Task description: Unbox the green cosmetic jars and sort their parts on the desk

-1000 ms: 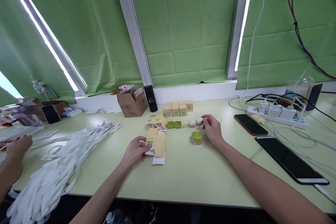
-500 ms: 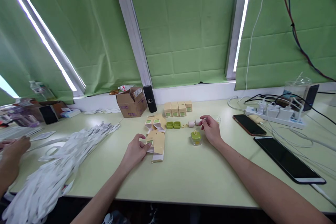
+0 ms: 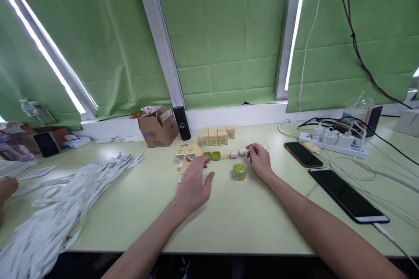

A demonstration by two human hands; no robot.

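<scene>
One green-lidded jar (image 3: 239, 172) sits before us
Our left hand (image 3: 194, 184) is by the cartons (image 3: 190, 152), grip apart; we cannot tell the grip of our right hand (image 3: 260, 161), near pale cylinders (image 3: 233, 154) seemingly aligned for easy reach

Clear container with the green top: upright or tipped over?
Upright: its green top is uppermost, with the clear lower part resting on the table.

The left hand (image 3: 194, 185) no longer pinches the lower folded carton (image 3: 181, 177); it now spreads over it, fingertips nearer the open green case (image 3: 215, 156). Less of a co-worker's hand (image 3: 7, 187) shows.
</scene>
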